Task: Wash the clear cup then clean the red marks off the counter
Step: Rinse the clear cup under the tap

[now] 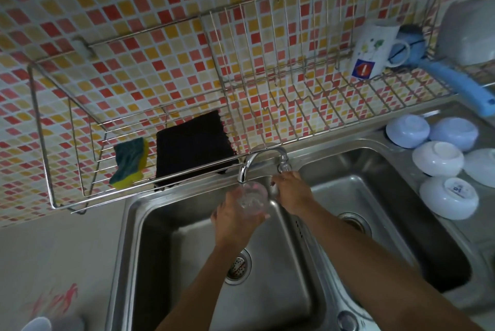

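A pale counter [53,255] is filling the lower left of the frame, smeared with red marks [57,300], beside a steel double sink [267,304] at centre. Glossy red-and-yellow mosaic tiles [134,9] are covering the wall above, where a wire rack [267,89] is holding a green-yellow sponge [130,164] and a dark cloth [192,147]. At centre, the left hand [235,219] is curling around the clear cup [253,198] under the curved chrome faucet [261,162]. The right hand [290,191] is gripping the tap handle. White bowls [439,159] are lying upturned at right.
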Available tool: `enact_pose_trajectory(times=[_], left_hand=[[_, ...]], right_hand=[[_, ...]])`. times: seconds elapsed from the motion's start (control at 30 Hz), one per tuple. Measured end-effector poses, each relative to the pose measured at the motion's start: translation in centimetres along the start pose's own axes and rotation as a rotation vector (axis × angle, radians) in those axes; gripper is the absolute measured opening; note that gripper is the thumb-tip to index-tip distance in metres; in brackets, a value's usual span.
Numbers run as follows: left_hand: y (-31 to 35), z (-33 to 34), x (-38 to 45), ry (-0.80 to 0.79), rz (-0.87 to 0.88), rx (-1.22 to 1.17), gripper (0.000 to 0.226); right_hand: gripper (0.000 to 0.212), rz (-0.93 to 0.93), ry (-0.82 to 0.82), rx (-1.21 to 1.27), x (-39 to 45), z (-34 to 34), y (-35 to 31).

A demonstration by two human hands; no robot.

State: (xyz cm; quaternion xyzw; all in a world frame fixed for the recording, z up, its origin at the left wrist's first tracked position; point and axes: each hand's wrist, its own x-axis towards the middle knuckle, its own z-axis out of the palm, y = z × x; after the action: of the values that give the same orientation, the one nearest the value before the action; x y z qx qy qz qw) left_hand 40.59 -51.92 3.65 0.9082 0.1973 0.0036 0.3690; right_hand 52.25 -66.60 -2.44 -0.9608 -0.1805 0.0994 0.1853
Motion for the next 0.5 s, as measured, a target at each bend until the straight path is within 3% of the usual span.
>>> enact_pose_trajectory(times=[0.1, 0.23, 0.33, 0.5], left_hand=[[-0.3, -0.2, -0.1, -0.038, 0.034, 0.014, 0.082], [-0.6, -0.7, -0.4, -0.015, 0.073, -0.092, 0.075], [-0.9, -0.8, -0.4, -0.018, 0.11, -0.122, 0.076], [-0.7, -0.7, -0.4, -0.018, 0.075, -0.117, 0.081]], right_hand=[[0.021, 0.05, 0.147, 0.076, 0.2, -0.3, -0.2], [0.013, 0.194, 0.313, 0.448, 0.0, -0.7, 1.5], [0.012, 0.194, 0.31, 0.584, -0.2, -0.6, 2.4], [0.012, 0.194, 0.323, 0.599, -0.4, -0.5, 1.9]])
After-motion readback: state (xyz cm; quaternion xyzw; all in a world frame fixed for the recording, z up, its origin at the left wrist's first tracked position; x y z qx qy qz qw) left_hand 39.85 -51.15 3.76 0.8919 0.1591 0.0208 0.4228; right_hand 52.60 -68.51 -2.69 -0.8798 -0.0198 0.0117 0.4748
